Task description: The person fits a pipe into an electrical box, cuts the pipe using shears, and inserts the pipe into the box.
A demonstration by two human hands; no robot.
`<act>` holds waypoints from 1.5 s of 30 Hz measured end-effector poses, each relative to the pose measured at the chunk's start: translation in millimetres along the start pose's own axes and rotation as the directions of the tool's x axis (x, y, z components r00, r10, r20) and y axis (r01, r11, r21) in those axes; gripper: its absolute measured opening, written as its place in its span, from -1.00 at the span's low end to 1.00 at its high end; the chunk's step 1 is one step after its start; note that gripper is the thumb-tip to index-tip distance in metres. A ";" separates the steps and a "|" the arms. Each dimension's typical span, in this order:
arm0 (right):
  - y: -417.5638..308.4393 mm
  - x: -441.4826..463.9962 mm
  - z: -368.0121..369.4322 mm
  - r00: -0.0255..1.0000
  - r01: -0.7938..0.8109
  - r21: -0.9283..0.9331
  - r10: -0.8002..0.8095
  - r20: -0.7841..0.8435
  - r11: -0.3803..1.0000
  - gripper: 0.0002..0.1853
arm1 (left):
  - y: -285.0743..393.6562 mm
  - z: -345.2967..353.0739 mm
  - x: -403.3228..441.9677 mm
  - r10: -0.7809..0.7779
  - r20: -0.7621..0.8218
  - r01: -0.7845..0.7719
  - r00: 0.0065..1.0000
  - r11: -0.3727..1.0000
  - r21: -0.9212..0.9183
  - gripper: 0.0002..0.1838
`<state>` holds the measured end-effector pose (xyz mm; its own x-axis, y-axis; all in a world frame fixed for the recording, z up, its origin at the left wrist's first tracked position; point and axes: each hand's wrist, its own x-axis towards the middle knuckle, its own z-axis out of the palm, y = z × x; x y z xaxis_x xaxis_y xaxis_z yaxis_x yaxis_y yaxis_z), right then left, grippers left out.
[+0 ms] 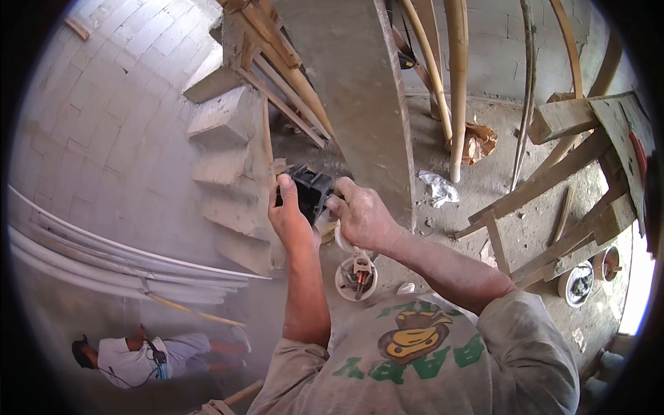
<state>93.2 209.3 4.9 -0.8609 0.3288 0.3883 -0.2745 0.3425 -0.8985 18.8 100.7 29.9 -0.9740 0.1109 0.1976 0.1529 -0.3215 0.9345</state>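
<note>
Bracing the black plastic box [316, 185] in the gripping left hand [292, 214] seemed wise while the right hand [364, 215] pinched its edge.

"Where did the head view look from?"
"Above the shirt [443, 360], facing forward and steeply down."
"How near?"
"Left hand [293, 211] and right hand [365, 216] sat close, mid-view; stairs [225, 124] and floor [494, 180] lay farther off, curved by the wide lens."

The box [317, 188] looks like smooth plastic, the steps [223, 119] rough, matt concrete, the bag [478, 144] creased paper.
</note>
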 end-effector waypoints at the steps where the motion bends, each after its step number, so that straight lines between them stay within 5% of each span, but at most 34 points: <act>1: 2.1 -1.4 2.5 1.000 0.005 -0.026 -0.005 -0.005 1.000 -0.86 | -0.2 0.5 1.8 0.000 -0.007 0.000 1.000 1.000 0.019 -0.50; 4: 7.3 1.9 2.1 1.000 0.012 0.050 -0.013 0.006 0.999 -0.85 | -5.8 -5.0 4.2 0.002 -0.022 0.000 1.000 0.996 0.087 -0.51; 10: 28.9 0.5 -1.8 0.938 -0.342 0.435 0.277 0.208 0.833 -0.70 | -11.1 -3.2 -4.7 -0.065 -0.039 0.068 0.997 0.994 0.087 -0.55; 13: 40.9 -9.5 -7.2 0.936 -0.353 0.524 0.285 0.208 0.775 -0.57 | -26.3 -7.6 -11.6 -0.025 -0.039 0.030 0.999 0.991 0.132 -0.58; 16: 46.3 -23.8 -22.1 0.936 -0.350 0.524 0.271 0.224 0.777 -0.66 | -38.0 -1.8 -27.7 -0.099 -0.046 0.101 0.994 0.994 0.050 -0.60; 19: 63.8 -40.3 -50.7 0.922 -0.291 0.181 0.224 0.317 0.940 -0.77 | -62.6 9.0 -44.6 -0.111 -0.027 0.113 0.993 0.991 0.076 -0.61; 23: 57.7 -54.4 -63.1 0.922 -0.301 0.005 0.289 0.259 0.954 -0.68 | -78.4 18.3 -58.3 -0.101 -0.020 0.103 0.995 0.986 0.130 -0.58; 29: 70.3 -72.8 -63.2 0.917 -0.327 0.142 0.278 0.286 0.934 -0.65 | -75.9 20.0 -58.0 -0.051 -0.032 0.057 0.998 0.973 0.223 -0.57; 35: 77.1 -78.3 -58.1 0.961 -0.103 -0.166 0.142 0.237 0.981 -0.68 | -56.9 29.2 -67.4 -0.011 0.007 0.009 1.000 0.970 0.243 -0.55; 45: 73.6 -84.6 -53.9 0.990 -0.137 -0.452 0.141 -0.025 0.881 -0.78 | -46.7 45.7 -65.7 -0.018 0.049 0.001 0.999 0.945 0.328 -0.55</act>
<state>168.9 254.0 -83.1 -0.8801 0.3957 0.2625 0.0699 0.6548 -0.7526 83.2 151.4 -13.2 -0.9673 0.1624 0.1950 0.1984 0.0051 0.9801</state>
